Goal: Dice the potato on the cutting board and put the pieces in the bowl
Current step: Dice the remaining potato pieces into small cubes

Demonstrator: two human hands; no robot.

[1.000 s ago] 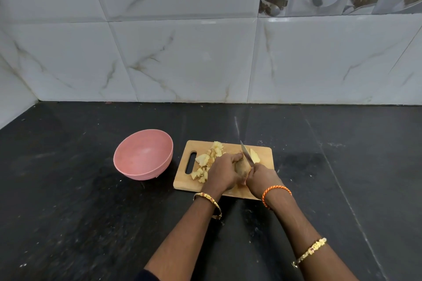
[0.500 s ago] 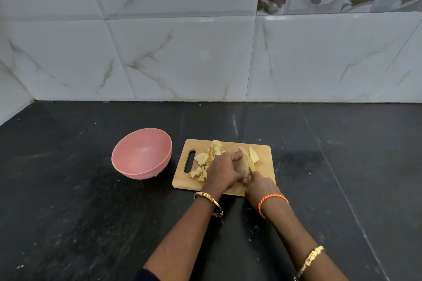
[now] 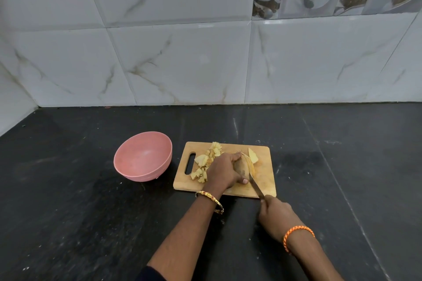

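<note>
No writing or brand mark is showing anywhere that can be read. The pink bowl (image 3: 143, 156) is sitting on the black counter (image 3: 68, 212) just left of the board (image 3: 265, 180), tilted a little toward the camera, and nothing is lying inside it. The wooden board is lying flat with its handle slot at the left end, nearest the bowl.

The left hand (image 3: 222, 172) is curling over the potato (image 3: 242, 167) in the middle of the board, fingers over the far side and thumb on the near side, gripping it against the wood. The right hand (image 3: 275, 214) is hovering off the near right corner of the board, wrapped tightly round the handle of the knife (image 3: 255, 186), so the handle itself is hidden. The blade is running from that hand up and left, lying against the right side of the potato, where a slice is showing a pale cut edge.

A heap of diced pieces (image 3: 206, 163) is lying on the left part of the board, between the slot and the left hand. One larger wedge (image 3: 253, 157) is lying on the far right of the potato.

A gold bangle is circling the left wrist and an orange band the right. Grey-veined white tiles are covering the wall (image 3: 182, 64) behind, with printed picture tiles at the upper right.
</note>
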